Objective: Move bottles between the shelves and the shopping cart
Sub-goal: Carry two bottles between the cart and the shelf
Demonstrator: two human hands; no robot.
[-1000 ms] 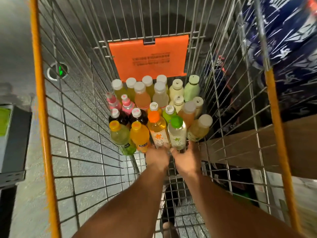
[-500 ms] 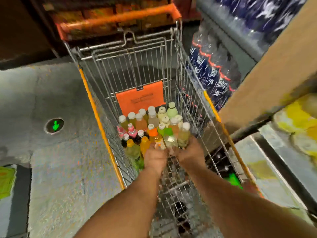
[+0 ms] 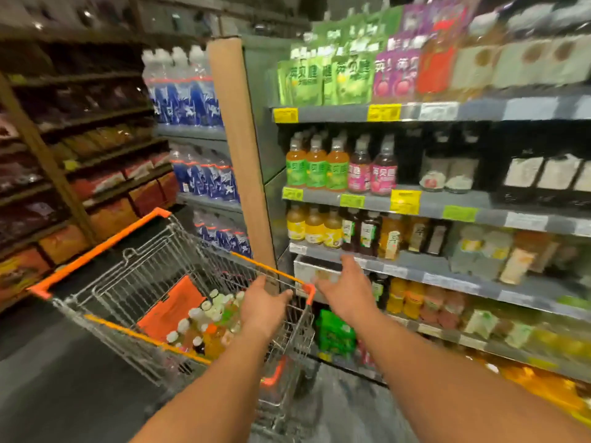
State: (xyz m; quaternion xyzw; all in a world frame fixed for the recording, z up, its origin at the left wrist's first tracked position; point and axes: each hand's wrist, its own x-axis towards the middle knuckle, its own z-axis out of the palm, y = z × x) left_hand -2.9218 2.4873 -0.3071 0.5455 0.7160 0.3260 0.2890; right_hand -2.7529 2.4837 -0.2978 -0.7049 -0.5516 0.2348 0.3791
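Observation:
The wire shopping cart (image 3: 96, 247) with orange trim stands at lower left. Several bottles (image 3: 204, 324) with white, orange and green caps stand upright inside, next to an orange flap. My left hand (image 3: 263, 303) hovers over the cart's near right corner with fingers loosely spread, holding nothing. My right hand (image 3: 345, 287) is stretched out flat and empty toward the drinks shelf (image 3: 415, 270). It is just below the row of yellow juice bottles (image 3: 313, 227) and dark tea bottles (image 3: 361, 233).
Shelves on the right hold green and pink bottles (image 3: 339, 169), pouches above and more drinks below. A brown pillar (image 3: 240, 148) stands beside the cart, with blue-labelled water bottles (image 3: 192, 94) behind. Dark snack shelves (image 3: 80, 174) fill the left. Green packs (image 3: 334, 334) sit low near the floor.
Both hands have come up out of the cart, away from the bottles, and hold nothing. The view has swung up from the cart to the shelves on the right.

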